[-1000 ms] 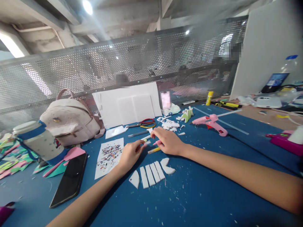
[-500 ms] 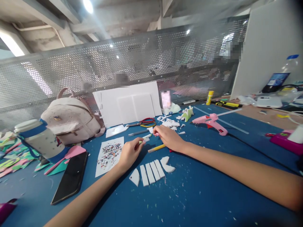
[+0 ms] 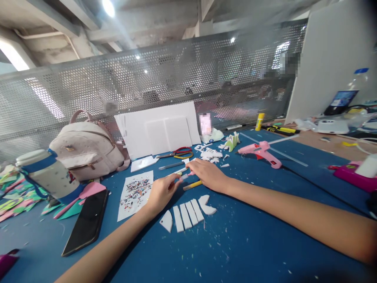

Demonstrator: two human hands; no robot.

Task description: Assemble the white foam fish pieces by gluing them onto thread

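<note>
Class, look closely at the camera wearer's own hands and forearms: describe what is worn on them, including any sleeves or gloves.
The left hand and right hand have no gloves. No sleeves show on either forearm, and neither wrist shows a watch. Fine jewellery is too small to tell.

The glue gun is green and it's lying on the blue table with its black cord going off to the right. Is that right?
Not quite: the glue gun is pink, not green, as the head view shows. It does lie on the blue table, with its black cord going off to the right.
</note>
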